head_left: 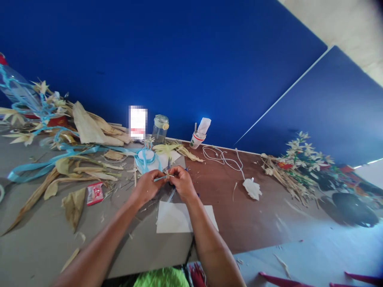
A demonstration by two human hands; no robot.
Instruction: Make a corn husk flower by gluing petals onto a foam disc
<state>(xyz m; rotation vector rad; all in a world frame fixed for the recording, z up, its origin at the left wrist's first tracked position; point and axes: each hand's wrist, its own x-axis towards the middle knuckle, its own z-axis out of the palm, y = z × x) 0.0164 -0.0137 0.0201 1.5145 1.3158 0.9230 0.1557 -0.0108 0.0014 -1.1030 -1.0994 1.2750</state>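
My left hand [149,186] is closed on a thin blue stem [160,178] that points down to the left. Close against it, my right hand [182,182] pinches a small pale piece at the stem's upper end; the piece is too small to make out. Both hands are over the table, just above a white sheet of paper [173,218]. Behind them are a white round spool [146,157] with light blue ribbon and a pale green husk strip [167,149].
Dried husks [89,125] and blue ribbon [32,171] spread over the left. A glass jar [160,128], a paper cup [198,140] and a white cable [221,156] stand or lie along the blue partition [191,59]. White flowers [299,149] are at the right.
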